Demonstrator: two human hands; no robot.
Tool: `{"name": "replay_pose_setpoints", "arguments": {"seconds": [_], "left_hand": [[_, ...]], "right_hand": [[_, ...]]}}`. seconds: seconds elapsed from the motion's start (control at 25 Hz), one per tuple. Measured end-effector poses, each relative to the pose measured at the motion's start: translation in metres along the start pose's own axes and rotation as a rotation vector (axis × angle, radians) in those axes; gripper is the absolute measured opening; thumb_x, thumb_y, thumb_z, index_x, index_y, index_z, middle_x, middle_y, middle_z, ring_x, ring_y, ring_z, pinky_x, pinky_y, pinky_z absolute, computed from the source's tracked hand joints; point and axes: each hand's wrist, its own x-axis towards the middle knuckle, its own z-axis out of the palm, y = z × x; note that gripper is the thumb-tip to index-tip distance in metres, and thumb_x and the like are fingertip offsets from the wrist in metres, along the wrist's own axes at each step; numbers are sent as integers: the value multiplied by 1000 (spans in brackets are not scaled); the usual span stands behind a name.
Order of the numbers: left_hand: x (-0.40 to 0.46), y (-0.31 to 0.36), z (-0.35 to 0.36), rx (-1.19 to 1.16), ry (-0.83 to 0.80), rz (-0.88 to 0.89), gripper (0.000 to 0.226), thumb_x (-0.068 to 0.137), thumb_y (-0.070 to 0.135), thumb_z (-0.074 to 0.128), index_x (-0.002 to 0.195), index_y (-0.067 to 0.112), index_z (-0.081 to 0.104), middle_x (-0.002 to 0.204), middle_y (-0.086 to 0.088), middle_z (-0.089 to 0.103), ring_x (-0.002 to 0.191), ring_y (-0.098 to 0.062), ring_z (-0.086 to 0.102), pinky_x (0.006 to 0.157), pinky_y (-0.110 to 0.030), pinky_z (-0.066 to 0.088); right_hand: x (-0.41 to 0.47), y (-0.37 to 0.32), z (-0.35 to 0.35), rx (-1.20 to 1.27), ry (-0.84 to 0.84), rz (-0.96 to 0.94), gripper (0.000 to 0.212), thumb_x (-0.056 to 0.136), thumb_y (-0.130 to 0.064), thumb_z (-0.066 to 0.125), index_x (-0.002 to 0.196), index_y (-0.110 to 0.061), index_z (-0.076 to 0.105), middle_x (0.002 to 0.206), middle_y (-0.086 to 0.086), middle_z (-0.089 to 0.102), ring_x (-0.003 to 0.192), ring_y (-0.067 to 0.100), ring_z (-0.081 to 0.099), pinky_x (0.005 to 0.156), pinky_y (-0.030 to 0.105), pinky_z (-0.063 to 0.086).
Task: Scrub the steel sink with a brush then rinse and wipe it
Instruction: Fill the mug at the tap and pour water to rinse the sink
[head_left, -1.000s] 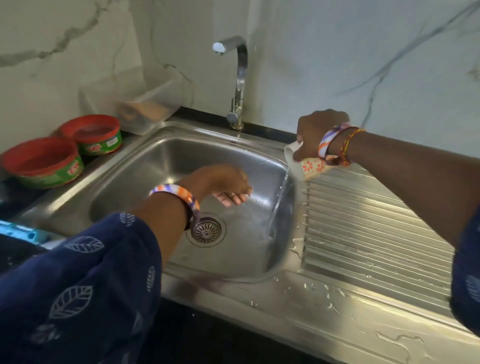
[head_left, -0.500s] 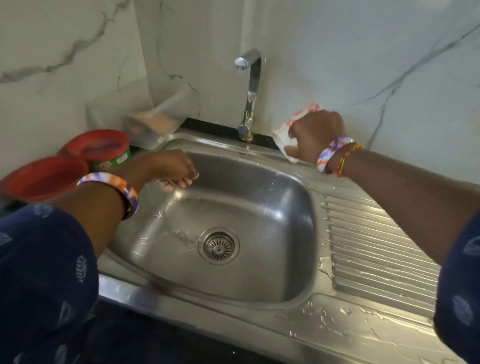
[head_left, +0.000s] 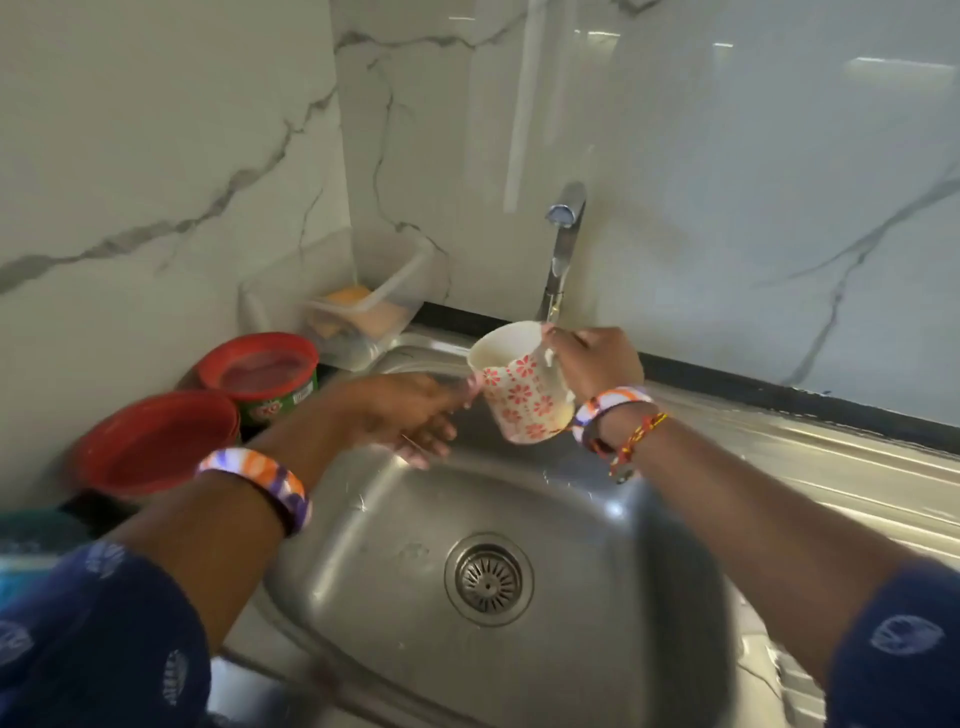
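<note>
The steel sink (head_left: 395, 525) fills the lower middle, wet, with a round drain (head_left: 488, 578) in its floor. My right hand (head_left: 595, 364) grips a white mug with red flowers (head_left: 519, 387) by its handle side, tilted with the mouth toward the left, over the sink's back edge below the tap (head_left: 563, 244). My left hand (head_left: 410, 415) lies blurred at the sink's back left wall, fingers stretched out toward the mug's base and holding nothing. No brush is in view.
Two red-lidded green tubs (head_left: 262, 376) (head_left: 156, 441) stand on the counter left of the sink. A clear plastic box (head_left: 363, 306) with sponges sits in the back corner. The ribbed drainboard (head_left: 831, 467) runs to the right. Marble wall behind.
My right hand brought the mug from the back right rim to the middle under the tap and tilted it. My left hand shifted right along the sink's back wall toward the mug.
</note>
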Motion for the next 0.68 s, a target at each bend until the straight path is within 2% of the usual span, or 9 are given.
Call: {"name": "replay_pose_setpoints", "arguments": {"seconds": [0.08, 0.16, 0.24, 0.32, 0.36, 0.44, 0.56, 0.68], "left_hand": [[15, 4, 2, -250, 61, 31, 54, 90, 64, 26, 97, 17, 51, 89, -8, 61, 81, -24, 64, 63, -32, 53], [41, 10, 0, -413, 168, 25, 54, 92, 63, 29, 108, 16, 50, 99, -11, 62, 94, -29, 63, 67, -37, 55], [77, 16, -5, -502, 312, 23, 42, 97, 43, 42, 123, 10, 46, 115, -14, 59, 107, -31, 59, 84, -45, 54], [108, 26, -15, -534, 459, -9, 30, 95, 18, 46, 123, 7, 44, 116, -15, 56, 110, -31, 57, 96, -47, 48], [124, 32, -23, -552, 497, -35, 34, 92, 10, 45, 125, 6, 45, 116, -16, 56, 109, -33, 57, 97, -48, 47], [155, 44, -38, -632, 509, -24, 41, 87, 3, 41, 128, 5, 44, 116, -18, 56, 106, -36, 58, 94, -51, 48], [192, 66, -52, -732, 538, 35, 39, 88, -5, 35, 124, 7, 41, 109, -19, 51, 103, -38, 60, 85, -49, 53], [203, 78, -59, -748, 561, 4, 48, 91, -7, 38, 139, 4, 35, 124, -21, 47, 113, -40, 54, 87, -46, 53]], "right_hand": [[5, -5, 28, 367, -41, 247, 36, 85, -36, 58, 80, -2, 67, 79, 11, 65, 81, 28, 62, 70, 31, 42], [14, -7, 55, 459, -81, 320, 34, 89, -34, 55, 64, -10, 58, 75, 6, 61, 76, 24, 56, 71, 30, 40], [27, -8, 78, 520, -92, 323, 36, 94, -34, 48, 62, -18, 52, 74, 4, 57, 72, 23, 53, 70, 30, 40], [39, -6, 91, 575, -125, 294, 38, 97, -32, 42, 64, -17, 51, 67, 1, 51, 65, 18, 48, 65, 28, 40], [48, -5, 95, 568, -134, 255, 38, 98, -31, 40, 67, -14, 51, 64, 1, 49, 64, 17, 46, 64, 28, 40], [69, -4, 103, 563, -133, 167, 34, 100, -25, 38, 82, -8, 60, 67, 1, 53, 71, 19, 50, 71, 34, 45], [107, -3, 118, 456, -90, 71, 32, 100, -18, 37, 106, 2, 61, 93, 12, 61, 93, 26, 57, 84, 38, 46], [134, -4, 128, 407, -34, 107, 24, 92, -6, 45, 114, -2, 55, 114, 20, 59, 109, 34, 56, 95, 44, 46]]}}
